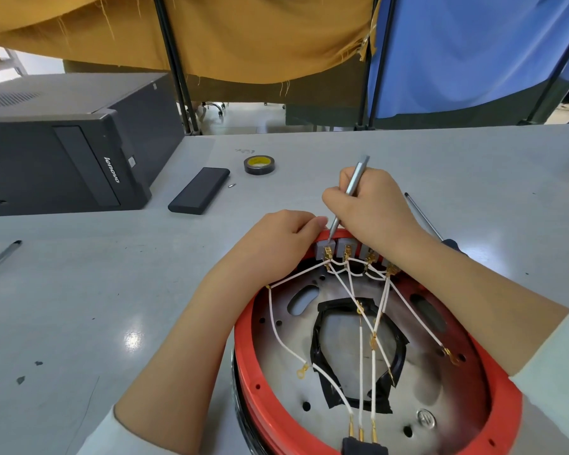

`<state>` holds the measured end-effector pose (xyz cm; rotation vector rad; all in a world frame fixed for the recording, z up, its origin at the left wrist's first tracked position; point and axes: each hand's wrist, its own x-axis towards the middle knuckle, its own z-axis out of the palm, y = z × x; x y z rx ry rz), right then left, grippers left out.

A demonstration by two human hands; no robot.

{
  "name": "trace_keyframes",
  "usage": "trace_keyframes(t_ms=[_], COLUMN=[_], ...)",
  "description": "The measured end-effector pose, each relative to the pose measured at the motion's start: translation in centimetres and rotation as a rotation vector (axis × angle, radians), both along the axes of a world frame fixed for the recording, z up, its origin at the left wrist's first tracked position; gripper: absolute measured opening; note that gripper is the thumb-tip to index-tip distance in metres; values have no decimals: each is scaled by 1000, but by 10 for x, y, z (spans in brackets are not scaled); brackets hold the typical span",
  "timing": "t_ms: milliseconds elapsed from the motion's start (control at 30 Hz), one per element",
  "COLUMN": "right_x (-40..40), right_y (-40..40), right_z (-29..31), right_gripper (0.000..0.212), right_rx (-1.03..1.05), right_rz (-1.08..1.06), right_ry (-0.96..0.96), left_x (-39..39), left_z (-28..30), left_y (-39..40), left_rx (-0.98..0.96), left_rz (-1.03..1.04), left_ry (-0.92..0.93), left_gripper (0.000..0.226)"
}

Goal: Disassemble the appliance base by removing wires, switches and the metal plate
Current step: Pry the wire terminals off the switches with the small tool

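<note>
Red appliance base (493, 382) at near table (79, 307) edge, white wires (362, 356) crossing metal plate (276, 349). Left hand (276, 244) grips far rim; right hand (372, 208) grasps grey tool (350, 188) at switches (326, 249). Beyond: tape roll (259, 164), black case (199, 190), computer tower (63, 152).

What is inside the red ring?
Inside the red ring lie a metal plate, white wires, black tape and grey switches. The right hand covers some switches. Anything under the plate is hidden.
</note>
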<state>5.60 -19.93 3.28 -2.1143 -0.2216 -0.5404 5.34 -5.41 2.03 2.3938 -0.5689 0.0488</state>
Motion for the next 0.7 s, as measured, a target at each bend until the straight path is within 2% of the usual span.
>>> trace_keyframes(t_ms=[100, 367, 700], right_x=[-4, 1, 1], right_y=[0, 2, 3], right_z=[1, 0, 0], right_gripper=[35, 40, 40], right_rx=[2, -43, -60], right_rz=[13, 68, 56], right_ry=[-59, 31, 29], left_x=[0, 0, 0], left_z=[0, 1, 0], left_y=[0, -1, 0], left_rx=[6, 25, 21], left_rz=[2, 5, 3], left_ry=[1, 1, -3], left_gripper=[45, 43, 43])
